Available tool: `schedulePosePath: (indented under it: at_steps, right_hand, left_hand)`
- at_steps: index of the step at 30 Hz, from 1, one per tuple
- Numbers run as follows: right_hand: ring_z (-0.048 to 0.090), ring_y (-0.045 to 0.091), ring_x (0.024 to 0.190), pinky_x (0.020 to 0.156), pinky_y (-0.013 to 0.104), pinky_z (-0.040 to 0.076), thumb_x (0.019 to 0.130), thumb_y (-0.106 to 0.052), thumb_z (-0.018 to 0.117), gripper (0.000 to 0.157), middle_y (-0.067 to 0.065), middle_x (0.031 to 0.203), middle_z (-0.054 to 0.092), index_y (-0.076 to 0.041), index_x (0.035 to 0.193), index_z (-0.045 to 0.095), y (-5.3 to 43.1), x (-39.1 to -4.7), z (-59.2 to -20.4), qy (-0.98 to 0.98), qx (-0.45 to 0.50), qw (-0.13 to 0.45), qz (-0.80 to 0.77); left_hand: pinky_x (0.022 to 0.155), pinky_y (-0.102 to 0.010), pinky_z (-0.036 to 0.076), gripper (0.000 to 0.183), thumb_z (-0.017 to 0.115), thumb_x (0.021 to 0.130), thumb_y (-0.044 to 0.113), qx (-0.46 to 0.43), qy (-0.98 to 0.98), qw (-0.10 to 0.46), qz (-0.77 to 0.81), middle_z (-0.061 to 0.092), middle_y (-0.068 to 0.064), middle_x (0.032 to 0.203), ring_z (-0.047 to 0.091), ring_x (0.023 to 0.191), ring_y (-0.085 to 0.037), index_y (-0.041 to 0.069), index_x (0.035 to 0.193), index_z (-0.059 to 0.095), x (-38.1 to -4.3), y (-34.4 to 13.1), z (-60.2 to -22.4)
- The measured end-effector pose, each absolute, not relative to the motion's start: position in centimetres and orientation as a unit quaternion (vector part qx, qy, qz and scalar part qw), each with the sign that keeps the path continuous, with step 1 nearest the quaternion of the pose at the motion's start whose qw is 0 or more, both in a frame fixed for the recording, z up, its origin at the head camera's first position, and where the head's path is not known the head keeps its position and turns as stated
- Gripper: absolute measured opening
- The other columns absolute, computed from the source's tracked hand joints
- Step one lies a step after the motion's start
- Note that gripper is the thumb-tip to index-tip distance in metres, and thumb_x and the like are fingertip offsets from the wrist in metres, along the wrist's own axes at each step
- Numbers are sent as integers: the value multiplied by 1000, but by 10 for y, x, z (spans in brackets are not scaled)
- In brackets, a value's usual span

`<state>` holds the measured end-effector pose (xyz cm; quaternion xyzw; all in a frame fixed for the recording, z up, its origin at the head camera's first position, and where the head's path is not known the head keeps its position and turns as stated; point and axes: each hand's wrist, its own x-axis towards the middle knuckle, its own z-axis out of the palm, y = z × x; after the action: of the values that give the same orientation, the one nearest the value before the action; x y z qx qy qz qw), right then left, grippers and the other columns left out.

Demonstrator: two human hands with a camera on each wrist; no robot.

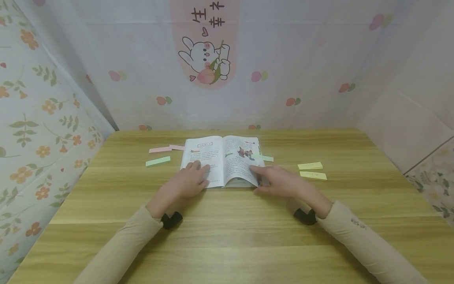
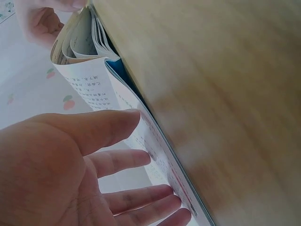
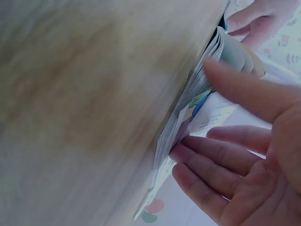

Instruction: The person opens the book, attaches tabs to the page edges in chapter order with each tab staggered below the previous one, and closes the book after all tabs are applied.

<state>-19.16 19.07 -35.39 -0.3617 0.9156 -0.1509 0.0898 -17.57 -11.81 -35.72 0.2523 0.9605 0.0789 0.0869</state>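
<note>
An open book (image 1: 203, 156) lies on the table, showing printed text and a coloured picture on the right page. On the left page rests my left hand (image 1: 188, 181), its fingers extended; the left wrist view shows those fingertips (image 2: 162, 190) touching the paper. My right hand (image 1: 280, 181) is at the book's right edge, index finger over the page and thumb near the lower corner. In the right wrist view, loosely bent fingers (image 3: 211, 160) touch the page edges, with the thumb apart from them. The right page bulges upward along its lower edge.
Pink strips (image 1: 160, 150) and a green strip (image 1: 157, 161) lie left of the book. A pale green strip (image 1: 268, 158) sticks out at its right edge. Two yellow strips (image 1: 313, 175) lie farther right. A patterned curtain (image 1: 269, 98) hangs behind the wooden table (image 1: 227, 236).
</note>
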Motion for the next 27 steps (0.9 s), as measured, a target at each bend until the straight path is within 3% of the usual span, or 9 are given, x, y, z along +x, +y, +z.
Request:
schedulePosePath:
  at_steps: [11, 17, 21, 24, 27]
  right_hand:
    - [51, 16, 76, 71, 31, 44, 92, -17, 74, 60, 8, 99, 63, 2, 145, 51, 185, -189, -352, 908, -379, 75, -159]
    - [34, 7, 57, 55, 24, 35, 90, -4, 64, 50, 2, 76, 51, 3, 139, 55, 186, -190, -352, 906, -382, 57, -173]
    - [28, 5, 53, 50, 22, 30, 89, 0, 63, 38, 2, 76, 53, 0, 127, 62, 188, -190, -350, 908, -370, 32, -196]
    - [36, 6, 56, 52, 22, 34, 90, 0, 66, 25, 6, 82, 59, -2, 115, 67, 188, -191, -349, 909, -360, 8, -212]
    - [60, 15, 73, 66, 27, 51, 90, -1, 70, 22, 12, 97, 69, -1, 111, 69, 189, -191, -349, 910, -354, -21, -214]
  left_hand:
    - [83, -48, 48, 40, 53, 104, 23, 253, 960, 88, 78, 49, -19, 112, 48, 100, -33, 1, 138, 48, -175, -118, -356]
    - [85, -49, 48, 42, 53, 104, 23, 248, 961, 93, 79, 49, -20, 115, 48, 102, -34, 1, 139, 48, -174, -118, -356]
    - [86, -50, 48, 41, 53, 104, 23, 249, 961, 92, 79, 50, -21, 117, 48, 103, -35, 1, 139, 48, -174, -118, -355]
    - [85, -49, 47, 39, 54, 104, 22, 250, 960, 92, 83, 49, -21, 115, 48, 101, -35, 1, 136, 48, -175, -118, -355]
    - [86, -49, 47, 39, 54, 104, 21, 251, 960, 94, 87, 49, -22, 117, 48, 100, -35, 2, 136, 48, -176, -119, -356]
